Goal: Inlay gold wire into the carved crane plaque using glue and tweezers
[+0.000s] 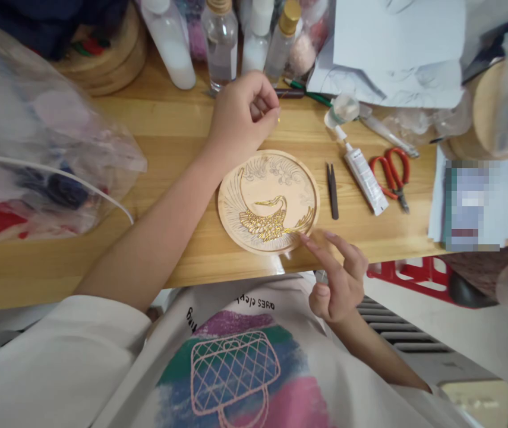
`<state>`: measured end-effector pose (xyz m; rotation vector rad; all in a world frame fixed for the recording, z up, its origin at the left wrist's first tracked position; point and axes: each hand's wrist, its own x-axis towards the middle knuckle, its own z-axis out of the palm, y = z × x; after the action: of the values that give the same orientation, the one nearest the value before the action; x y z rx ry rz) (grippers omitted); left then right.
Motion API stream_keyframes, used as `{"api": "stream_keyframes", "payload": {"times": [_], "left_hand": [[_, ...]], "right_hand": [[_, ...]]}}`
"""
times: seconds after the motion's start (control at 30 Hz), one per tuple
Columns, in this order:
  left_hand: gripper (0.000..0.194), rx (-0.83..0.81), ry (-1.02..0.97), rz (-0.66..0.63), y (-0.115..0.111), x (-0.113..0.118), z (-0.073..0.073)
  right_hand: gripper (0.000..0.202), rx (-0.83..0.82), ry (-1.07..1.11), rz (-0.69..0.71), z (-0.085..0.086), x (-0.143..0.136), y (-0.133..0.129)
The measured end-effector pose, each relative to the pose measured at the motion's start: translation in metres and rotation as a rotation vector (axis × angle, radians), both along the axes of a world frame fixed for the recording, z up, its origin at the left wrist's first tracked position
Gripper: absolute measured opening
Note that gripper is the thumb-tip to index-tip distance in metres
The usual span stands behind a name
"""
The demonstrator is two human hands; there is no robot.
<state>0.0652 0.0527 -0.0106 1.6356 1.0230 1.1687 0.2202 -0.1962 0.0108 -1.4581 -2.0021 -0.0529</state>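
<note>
A round wooden plate lies near the table's front edge, with a drawn pattern and a crane figure laid out in gold lines. My left hand is above the plate's far side, its thumb and fingers pinched together. A tiny gold bit shows at its fingertips. By the plate's near right rim, my right hand has its fingers apart and seems to hold nothing. Black tweezers lie right of the plate, then a white glue tube and red-handled pliers.
Bottles line the back, beside white papers. A small clear cup stands behind the tube. Plastic bags and a white cable lie left. At the right are wooden rounds and a stack of papers.
</note>
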Motion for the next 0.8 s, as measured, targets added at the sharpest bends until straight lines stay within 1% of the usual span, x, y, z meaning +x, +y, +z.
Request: {"api": "stream_keyframes", "payload": {"times": [0.13, 0.37, 0.57, 0.8], "left_hand": [[0.034, -0.009, 0.002, 0.000, -0.0008, 0.0001, 0.0012], [0.034, -0.016, 0.007, 0.003, -0.0013, 0.0004, 0.0021], [0.034, -0.007, -0.002, -0.005, -0.0005, 0.0003, 0.0012], [0.036, -0.030, 0.015, 0.002, -0.0013, 0.0011, 0.0037]], "right_hand": [[0.050, -0.002, -0.034, -0.009, -0.0019, 0.0028, 0.0019], [0.050, -0.012, -0.094, 0.006, 0.0018, 0.0031, 0.0047], [0.050, 0.002, -0.095, 0.016, 0.0005, 0.0024, 0.0041], [0.049, -0.030, -0.103, 0.032, -0.0001, 0.0022, 0.0043]]}}
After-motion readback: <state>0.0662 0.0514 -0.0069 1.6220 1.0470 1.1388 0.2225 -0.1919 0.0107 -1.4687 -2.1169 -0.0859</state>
